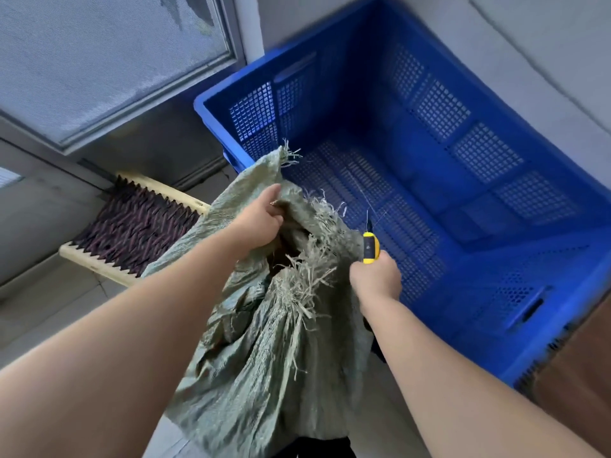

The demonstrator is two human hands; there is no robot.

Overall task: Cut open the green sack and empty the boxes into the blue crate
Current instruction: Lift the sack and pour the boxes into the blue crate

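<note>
Two bare hands work at the mouth of a green woven sack [264,352], which stands upright against the near-left outer wall of the blue crate [562,206]. Behind the sack on the left, a stool [132,233] with a pale wooden frame and a dark woven seat sits on the floor below a window frame [231,54]. A brown surface [582,368] shows past the crate's near-right corner. The crate's perforated floor and walls are bare, and its near-left rim is partly hidden by the sack's raised top.

The left hand [261,219] pinches the upper edge of the sack's fabric, fingers curled over it and lifting a corner that ends in loose strands. The right hand [377,279] is closed in a fist around a yellow-and-black utility knife [370,246], its tip pointing up over the crate's floor, just beside the sack's right edge.

The sack is crumpled and creased, its top torn open with frayed pale fibres hanging around a dark gap. What lies inside cannot be made out.
</note>
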